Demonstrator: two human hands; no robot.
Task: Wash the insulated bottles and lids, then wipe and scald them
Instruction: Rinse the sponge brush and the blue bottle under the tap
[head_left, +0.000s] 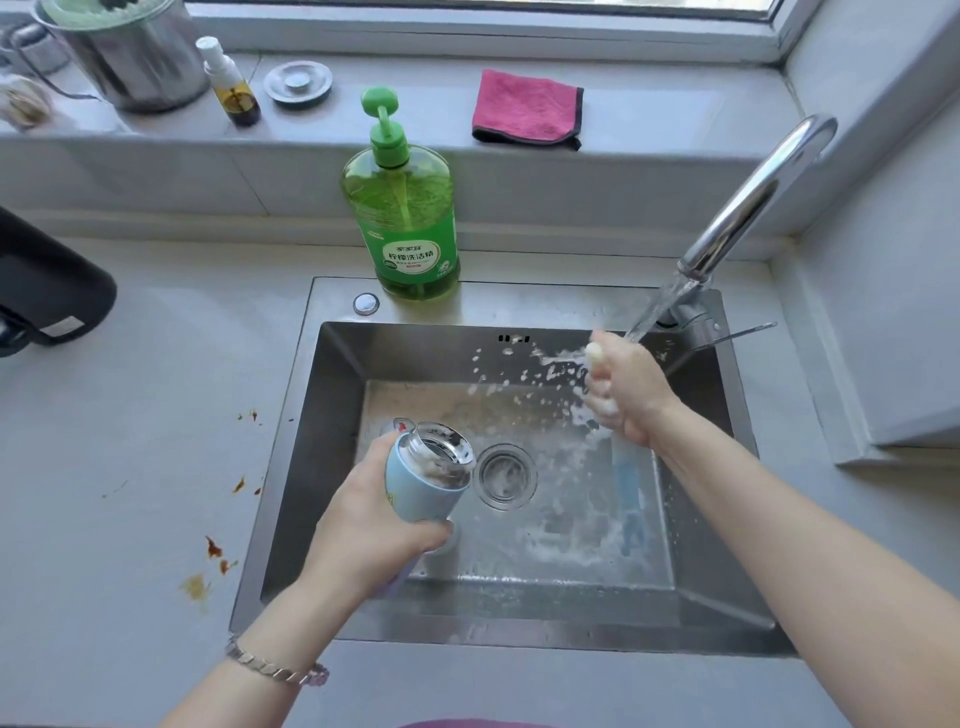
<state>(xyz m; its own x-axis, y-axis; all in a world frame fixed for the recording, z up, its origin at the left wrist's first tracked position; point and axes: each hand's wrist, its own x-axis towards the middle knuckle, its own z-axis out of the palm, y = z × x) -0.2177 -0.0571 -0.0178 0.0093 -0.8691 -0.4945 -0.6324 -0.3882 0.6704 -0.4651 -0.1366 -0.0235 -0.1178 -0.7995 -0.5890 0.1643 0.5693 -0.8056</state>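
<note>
Bottle (423, 480) gripped by left hand (366, 525) over sink (296, 467), foamy scrubber (595, 354) clenched in right hand (626, 397) under tap (748, 208). Could slip from wet, soapy fingers and dent.

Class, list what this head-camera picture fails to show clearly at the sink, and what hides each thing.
Head view: the foamy object in the grip of the right hand; fist and suds cover all but a pale tip.
Head view: the blue bottle, its base; the left hand wraps it.
Head view: the blue item on the sink floor; foam and water blur it.
</note>
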